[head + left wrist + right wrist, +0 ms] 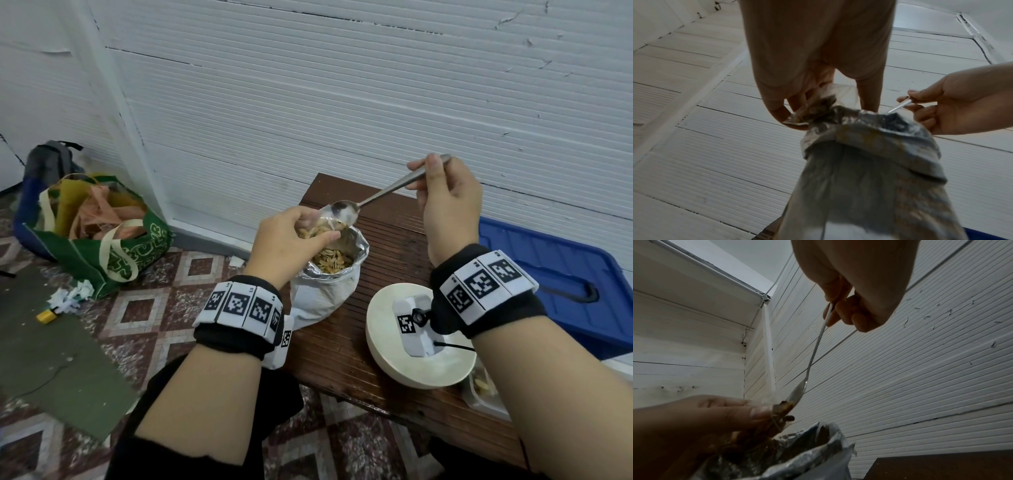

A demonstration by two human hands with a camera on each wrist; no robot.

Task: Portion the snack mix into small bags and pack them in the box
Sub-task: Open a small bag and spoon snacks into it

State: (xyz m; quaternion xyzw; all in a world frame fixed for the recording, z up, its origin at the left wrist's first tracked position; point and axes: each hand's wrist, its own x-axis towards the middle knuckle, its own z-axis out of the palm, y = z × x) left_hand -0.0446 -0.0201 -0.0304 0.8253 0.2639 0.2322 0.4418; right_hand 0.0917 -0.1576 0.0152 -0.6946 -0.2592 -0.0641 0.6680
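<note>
Left hand point(287, 240) pinches the mouth of a small clear bag point(317, 228) part-filled with snack mix, held right over the open foil pouch point(329, 274). Right hand point(445, 198), fingers curled round the handle end, grips a metal spoon point(363, 202); the spoon's long axis runs from the right hand, far right, down-left to the bowl, which sits at the small bag's mouth and looks about emptied. The next scoop source is directly below the spoon bowl, so a short dip serves; the left hand is the nearer of the two to the pouch. Pouch stands upright on the wooden table point(394, 240), rim rolled down, snack mix point(332, 262) inside. Near right, a cream round dish point(383, 356) and, at the table's near-right edge, a clear container point(481, 387) with snack pieces inside, partly hidden. Blue plastic lid point(548, 274) farther right.
</note>
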